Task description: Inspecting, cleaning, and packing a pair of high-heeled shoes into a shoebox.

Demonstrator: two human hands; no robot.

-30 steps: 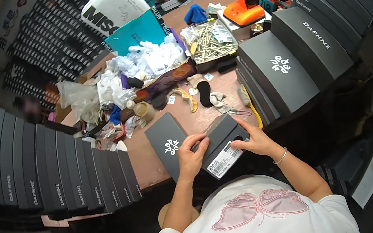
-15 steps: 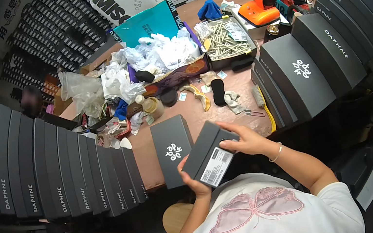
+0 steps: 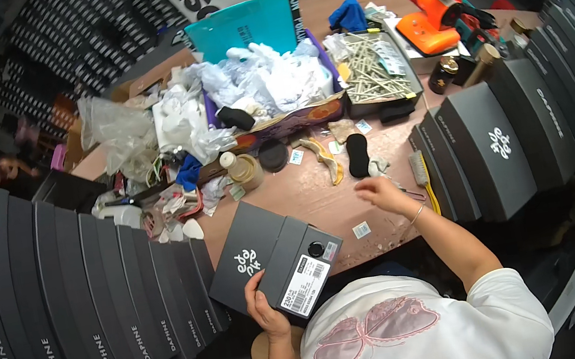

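- Box (image 3: 299, 265) at the table's (image 3: 299, 200) near edge, label (image 3: 305, 285) showing, left hand (image 3: 271, 320) curled round its side!
- Right hand (image 3: 383, 195) hangs half open above the table, apparently empty.
- Danger: should that one-sided grip loosen, the box might tip off the edge.
- Cluttered pinkish surface: brush (image 3: 420, 169), bottle (image 3: 244, 169), white wads (image 3: 270, 76).
- Grey stacks (image 3: 149, 286) flank both sides; dim room behind.

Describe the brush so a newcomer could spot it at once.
Find the pink tabletop, then the row of dark grey boxes at its right. The brush lies beside that row, just right of the person's right hand. Its yellow handle and pale bristles set it apart from the boxes and a black pad nearby.
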